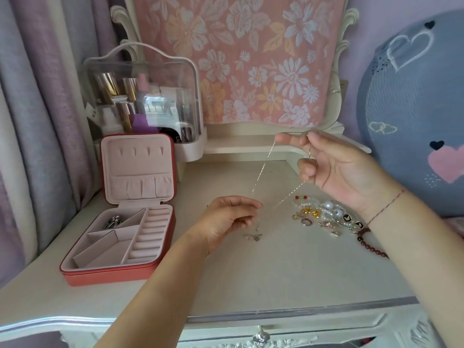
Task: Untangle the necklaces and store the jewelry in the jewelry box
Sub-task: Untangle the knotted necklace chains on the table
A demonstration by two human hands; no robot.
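The left hand's (226, 219) fingertips (254, 205) pinch the low end of a thin necklace chain (262, 169). At two o'clock from them the raised right hand's (336, 172) fingers (285, 139) curl round its upper loop, and two strands slant down between the hands. A small silver tangle (253, 236) lies on the table (276, 277) at six o'clock of the left fingertips. The loose jewelry pile (326, 214) sits at three o'clock. The open jewelry box (118, 272) is at nine o'clock, with a silver piece (113, 221) in its far-left compartment.

Single head-worn wide-angle view; faces forward and down onto dressing table (288, 277); close, above front edge.
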